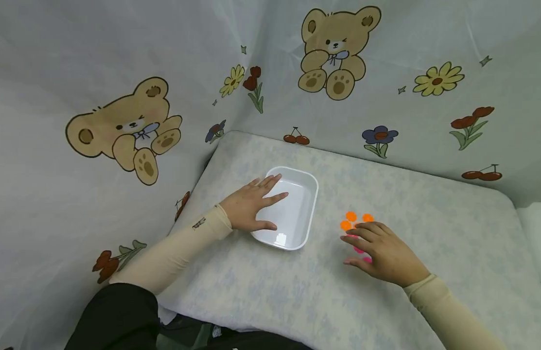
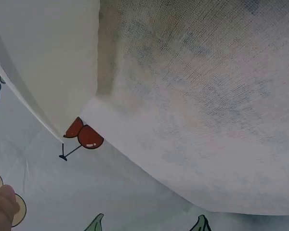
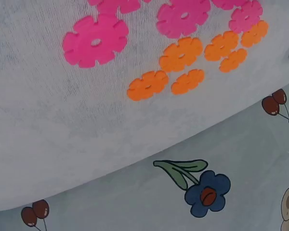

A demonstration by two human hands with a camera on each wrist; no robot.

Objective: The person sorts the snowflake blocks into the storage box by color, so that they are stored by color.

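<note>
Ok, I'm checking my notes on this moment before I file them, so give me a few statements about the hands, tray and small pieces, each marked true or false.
1. The left hand extends over the white tray. True.
2. The right hand is nearer than the left hand to the pink pieces and orange pieces. True.
3. All the visible pieces lie inside the white tray. False: they lie on the pale cloth.
4. The orange pieces are plain squares. False: they have flower-like outlines.
5. Bears are printed on the backdrop. True.
</note>
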